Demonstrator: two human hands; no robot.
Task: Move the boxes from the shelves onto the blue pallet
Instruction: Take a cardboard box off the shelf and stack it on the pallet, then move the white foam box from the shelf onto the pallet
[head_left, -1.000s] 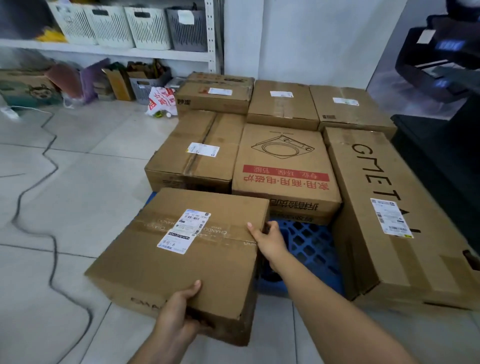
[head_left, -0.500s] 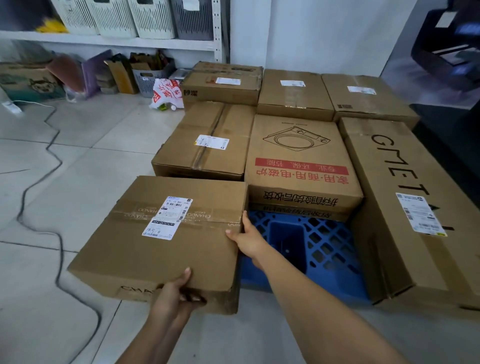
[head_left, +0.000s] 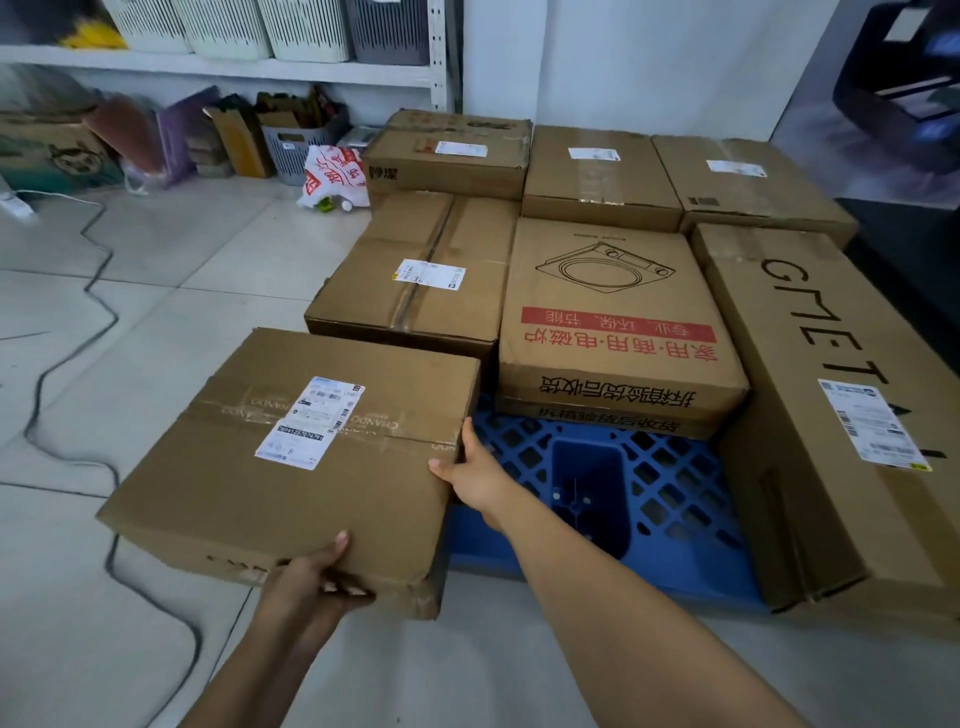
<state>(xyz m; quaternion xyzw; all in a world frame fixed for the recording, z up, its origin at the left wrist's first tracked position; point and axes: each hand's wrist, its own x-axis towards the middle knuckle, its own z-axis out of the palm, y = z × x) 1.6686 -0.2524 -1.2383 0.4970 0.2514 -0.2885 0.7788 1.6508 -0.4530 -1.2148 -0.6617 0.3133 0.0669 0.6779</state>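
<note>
A brown taped cardboard box (head_left: 291, 467) with a white shipping label sits at the front left of the blue pallet (head_left: 649, 499), overhanging the floor. My left hand (head_left: 311, 577) grips its near bottom edge. My right hand (head_left: 470, 475) holds its right side. Several other boxes fill the pallet: a printed box with red lettering (head_left: 613, 332), a long box (head_left: 841, 415) on the right, a taped box (head_left: 421, 270) behind the held one, and a back row (head_left: 597, 171). Bare blue grid shows between the held box and the long box.
A white shelf (head_left: 218, 65) with plastic baskets stands at the back left, with bags and small boxes under it. A red-and-white plastic bag (head_left: 335, 179) lies by the pallet. A black cable (head_left: 67, 353) snakes over the tiled floor on the left.
The box in my hands has shifted slightly left and away from me, toward the taped box behind it. Both hands keep their grip. The view has tilted so more blue grid shows.
</note>
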